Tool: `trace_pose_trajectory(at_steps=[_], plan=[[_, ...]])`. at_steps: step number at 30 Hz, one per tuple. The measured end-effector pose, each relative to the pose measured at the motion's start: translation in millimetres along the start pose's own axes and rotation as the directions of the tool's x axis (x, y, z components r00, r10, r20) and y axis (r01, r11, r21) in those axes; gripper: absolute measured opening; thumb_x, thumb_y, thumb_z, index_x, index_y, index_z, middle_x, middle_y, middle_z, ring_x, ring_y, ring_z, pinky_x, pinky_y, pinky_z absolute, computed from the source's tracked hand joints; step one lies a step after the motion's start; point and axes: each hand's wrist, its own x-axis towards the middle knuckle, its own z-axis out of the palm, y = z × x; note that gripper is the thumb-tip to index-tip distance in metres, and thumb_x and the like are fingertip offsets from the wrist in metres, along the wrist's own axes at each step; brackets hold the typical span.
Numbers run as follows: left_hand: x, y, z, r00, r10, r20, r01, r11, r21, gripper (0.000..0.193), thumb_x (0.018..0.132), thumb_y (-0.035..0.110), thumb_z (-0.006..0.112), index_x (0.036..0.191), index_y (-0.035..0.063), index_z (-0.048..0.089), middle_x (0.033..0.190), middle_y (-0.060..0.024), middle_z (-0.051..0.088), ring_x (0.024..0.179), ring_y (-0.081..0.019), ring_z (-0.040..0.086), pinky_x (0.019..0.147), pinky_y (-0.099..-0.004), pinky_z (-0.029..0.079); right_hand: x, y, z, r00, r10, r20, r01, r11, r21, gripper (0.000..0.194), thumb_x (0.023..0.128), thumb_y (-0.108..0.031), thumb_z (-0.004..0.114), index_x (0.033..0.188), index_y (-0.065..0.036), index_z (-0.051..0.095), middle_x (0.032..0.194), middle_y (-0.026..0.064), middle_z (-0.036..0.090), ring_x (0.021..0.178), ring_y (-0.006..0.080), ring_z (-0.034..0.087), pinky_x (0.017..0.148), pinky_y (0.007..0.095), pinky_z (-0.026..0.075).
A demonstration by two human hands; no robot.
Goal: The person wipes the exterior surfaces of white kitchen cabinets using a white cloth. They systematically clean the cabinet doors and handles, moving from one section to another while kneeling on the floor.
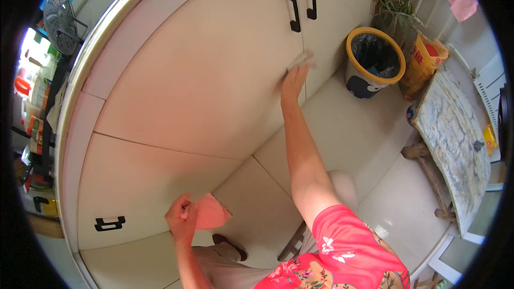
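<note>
My right hand (294, 82) is stretched out against a cream cabinet door (192, 68), low down near the gap between two doors. It presses a light cloth (302, 60), blurred, on the door below the black handles (292, 9). My left hand (182, 218) is raised lower left, in front of the cabinet, with its fingers closed on a pink cloth (209, 212) that hangs out to the right. Another black handle (109, 223) is on the door to the left of that hand.
A yellow-rimmed trash bin (375, 53) with a black liner stands by the cabinet's far end. Beside it are a potted plant (395, 6) and a yellow bag (425, 58). A marble-patterned tabletop (453, 136) is at right. A metal-edged counter (96, 44) holds kitchen items.
</note>
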Motion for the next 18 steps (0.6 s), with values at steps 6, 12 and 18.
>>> trace_pose_trajectory(at_steps=[6, 12, 18], plan=[[54, 173, -59, 0.74, 0.622, -0.256, -0.495, 0.762, 0.418, 0.034, 0.084, 0.004, 0.072, 0.117, -0.001, 0.062, 0.099, -0.0135, 0.065, 0.082, -0.0205, 0.061, 0.072, -0.0312, 0.05, 1, 39, -11, 0.856, 0.496, 0.148, -0.516, 0.837, 0.183, 0.061, 0.103, -0.035, 0.031, 0.152, -0.001, 0.021, 0.162, 0.0162, 0.01, 0.149, 0.0306, 0.009, 0.12, 0.0385, 0.012], [143, 283, -73, 0.363, 0.932, -0.009, -0.494, 0.201, 0.846, 0.043, 0.084, 0.016, 0.076, 0.122, 0.0041, 0.061, 0.111, -0.0123, 0.066, 0.096, -0.0243, 0.065, 0.083, -0.0347, 0.053, 35, -24, -19, 0.969, 0.187, 0.159, -0.236, 0.892, 0.386, 0.059, 0.103, -0.035, 0.033, 0.152, -0.002, 0.025, 0.162, 0.0144, 0.012, 0.149, 0.0292, 0.011, 0.12, 0.0369, 0.014], [178, 303, -80, 0.72, 0.69, 0.071, -0.559, 0.517, 0.648, 0.04, 0.075, 0.008, 0.08, 0.11, 0.0086, 0.06, 0.079, 0.0015, 0.05, 0.071, -0.0097, 0.047, 0.063, -0.0227, 0.04, 45, -36, -26, 0.995, -0.011, 0.096, -0.019, 0.952, 0.304, 0.056, 0.103, -0.034, 0.035, 0.148, -0.001, 0.036, 0.161, 0.0142, 0.018, 0.148, 0.0292, 0.017, 0.119, 0.0359, 0.017]])
